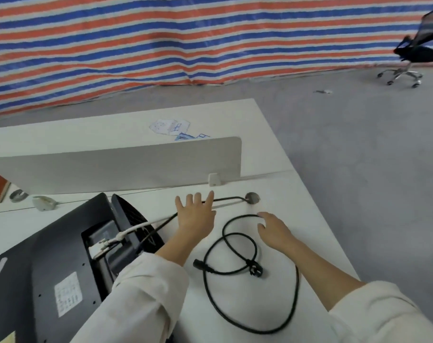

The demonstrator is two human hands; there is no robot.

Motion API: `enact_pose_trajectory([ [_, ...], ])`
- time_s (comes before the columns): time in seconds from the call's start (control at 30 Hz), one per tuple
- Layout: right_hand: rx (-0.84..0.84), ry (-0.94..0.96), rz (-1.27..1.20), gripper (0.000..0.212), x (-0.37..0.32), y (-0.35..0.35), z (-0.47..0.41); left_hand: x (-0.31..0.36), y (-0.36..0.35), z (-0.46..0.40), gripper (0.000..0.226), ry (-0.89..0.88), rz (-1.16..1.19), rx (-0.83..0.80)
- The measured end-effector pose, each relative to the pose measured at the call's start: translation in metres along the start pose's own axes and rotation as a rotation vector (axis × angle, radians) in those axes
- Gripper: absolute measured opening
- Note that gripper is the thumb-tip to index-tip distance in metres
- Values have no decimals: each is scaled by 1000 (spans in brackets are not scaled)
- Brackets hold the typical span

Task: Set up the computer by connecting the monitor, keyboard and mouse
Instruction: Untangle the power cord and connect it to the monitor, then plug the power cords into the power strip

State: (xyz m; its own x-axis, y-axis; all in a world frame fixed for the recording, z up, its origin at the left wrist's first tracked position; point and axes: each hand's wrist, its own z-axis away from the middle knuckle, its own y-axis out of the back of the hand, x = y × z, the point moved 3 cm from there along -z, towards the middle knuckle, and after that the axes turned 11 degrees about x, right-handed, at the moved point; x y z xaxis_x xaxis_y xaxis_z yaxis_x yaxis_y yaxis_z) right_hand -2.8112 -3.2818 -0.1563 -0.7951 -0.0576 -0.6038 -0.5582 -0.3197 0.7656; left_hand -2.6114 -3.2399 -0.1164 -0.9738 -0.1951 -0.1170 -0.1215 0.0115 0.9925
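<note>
A black flat-panel monitor (49, 268) lies face down on a white desk (297, 219), its round black stand base (133, 224) tipped up toward a grey divider panel (111, 164). Just right of the monitor, the person's left hand (197, 216) lies flat with fingers spread straight over a thin black cable (225, 199) and a white cable (141, 226), gripping neither; both run from the monitor's back toward a grey round grommet (252, 198). Further right of the monitor, the right hand (275, 229), fingers loosely bent, touches a looped black power cord (235, 280) without closing on it.
</note>
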Motion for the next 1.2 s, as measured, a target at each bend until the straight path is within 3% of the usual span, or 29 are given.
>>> enact_pose_trajectory([
  [0.1,82,-37,-78,40,3,2,30,23,12,18,54,-99,152,127],
  [0.33,345,-282,-322,30,33,-19,153,67,4,110,39,-296,582,58],
  [0.5,660,-521,-530,29,72,-59,284,100,-17,222,43,-390,865,-155],
  [0.63,805,-748,-566,27,111,-113,384,126,-47,320,42,-455,962,-334],
  [0.87,728,-1075,-687,26,178,-222,484,165,-132,431,37,-426,838,-631],
  [1.2,535,-1200,-933,28,275,-416,481,149,-365,445,34,18,604,-681],
])
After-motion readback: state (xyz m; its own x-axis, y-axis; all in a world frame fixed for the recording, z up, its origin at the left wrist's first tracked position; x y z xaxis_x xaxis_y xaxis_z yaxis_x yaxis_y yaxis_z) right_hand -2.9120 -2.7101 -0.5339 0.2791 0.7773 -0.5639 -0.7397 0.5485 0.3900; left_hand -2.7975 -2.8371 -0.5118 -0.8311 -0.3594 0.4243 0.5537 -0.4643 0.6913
